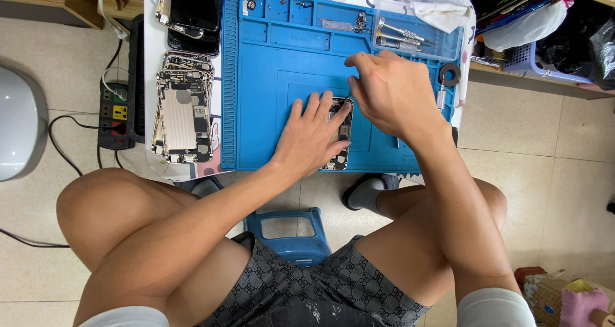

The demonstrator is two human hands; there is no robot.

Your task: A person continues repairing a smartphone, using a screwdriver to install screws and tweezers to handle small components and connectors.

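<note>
From the head camera, an opened phone [340, 135] is seen lying on a blue mat [269, 77] that covers a small white bench [150, 58]. The phone is pinned flat by the left hand [312, 135], whose fingers are spread open and laid across it, with the fingertips [333, 106] resting near its upper edge. Just above the phone, the right hand [391, 93] is held with its fingers pinched together on a thin tool [347, 98], of which only a small dark tip is visible at the phone's top edge; what kind of tool it is cannot be told. A stack of stripped phone shells [182, 112] is placed left of the mat, with a black power strip [118, 109] beside it on the floor. A clear tray [419, 26] holding screwdrivers [400, 35] is set at the mat's upper right. A roll of tape [450, 74] lies near the right hand.
</note>
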